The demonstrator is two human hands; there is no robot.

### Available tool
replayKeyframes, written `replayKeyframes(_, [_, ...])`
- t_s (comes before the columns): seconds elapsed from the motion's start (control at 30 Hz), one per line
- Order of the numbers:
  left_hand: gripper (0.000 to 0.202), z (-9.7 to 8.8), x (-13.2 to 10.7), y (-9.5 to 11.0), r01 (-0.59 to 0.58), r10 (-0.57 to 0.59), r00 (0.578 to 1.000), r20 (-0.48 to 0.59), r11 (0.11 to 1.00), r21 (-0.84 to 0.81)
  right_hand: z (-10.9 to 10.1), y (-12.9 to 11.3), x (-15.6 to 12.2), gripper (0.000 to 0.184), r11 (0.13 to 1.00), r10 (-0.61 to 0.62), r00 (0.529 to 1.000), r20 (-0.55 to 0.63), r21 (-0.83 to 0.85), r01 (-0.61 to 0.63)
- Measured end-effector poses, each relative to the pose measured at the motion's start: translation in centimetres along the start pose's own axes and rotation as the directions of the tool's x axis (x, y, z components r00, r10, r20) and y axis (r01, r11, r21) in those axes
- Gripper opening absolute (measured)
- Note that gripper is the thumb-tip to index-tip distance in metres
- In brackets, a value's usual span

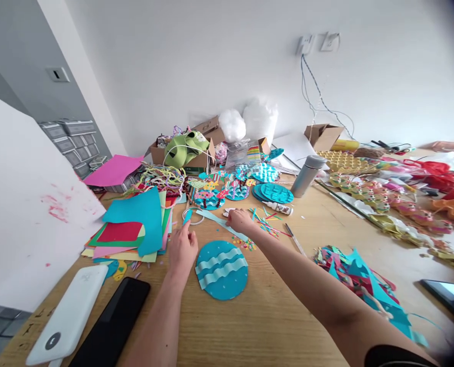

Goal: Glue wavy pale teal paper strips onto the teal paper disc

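My left hand (183, 245) is closed, with a short blue paper strip (187, 217) sticking up from its fingertips beside a white ring (200, 220). Across the table, the fingers of my right hand (240, 219) are pinched on a long pale blue paper strip (211, 218) that slants down to the right. A small white tip shows just beyond those fingers; what it belongs to is hidden. Between my forearms lies a round blue disc (227, 290) with two wavy pale blue strips across it and small light dots.
Coloured sheets (150, 219), a white power bank (70, 311) and a black phone (112, 326) lie left. Behind are decorated blue discs (276, 193), a glue bottle (280, 208) and a grey flask (308, 176). At right are a pen-like tool (295, 239) and scraps (364, 285).
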State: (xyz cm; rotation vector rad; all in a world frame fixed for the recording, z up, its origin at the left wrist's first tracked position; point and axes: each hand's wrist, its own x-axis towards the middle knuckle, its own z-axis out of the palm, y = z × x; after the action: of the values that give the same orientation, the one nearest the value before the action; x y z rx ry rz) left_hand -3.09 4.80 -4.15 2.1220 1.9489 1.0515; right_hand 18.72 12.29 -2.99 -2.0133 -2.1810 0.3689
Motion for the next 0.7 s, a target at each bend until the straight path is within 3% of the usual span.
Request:
replayKeyframes(0.23, [0.039,-0.1,0.0,-0.1,-0.025,0.025,0.999,-0.04,0.999,-0.02,-0.9,-0.8,-0.3,0.016,0.995,0.098,0.992,0.074,-0.041,-0.095])
replayKeyframes(0.5, [0.037,-0.4,0.2,0.1,-0.002,-0.011,0.998,-0.065,0.981,-0.192,-3.3,-1.3,-2.4,0.006,0.995,0.09,0.993,-0.071,0.041,-0.087])
replayKeyframes(0.6, [0.037,-0.6,0.4,0.2,0.094,-0.077,0.995,0.058,0.901,-0.424,-4.7,-1.9,-4.2,0.005,0.995,0.061,0.989,-0.138,0.092,-0.049])
replayKeyframes(0.7, [0.042,-0.9,0.6,0.6,0.299,-0.119,0.947,0.299,0.67,-0.68,-5.8,-2.8,-6.7,0.004,0.986,0.014,0.986,-0.167,0.164,0.014])
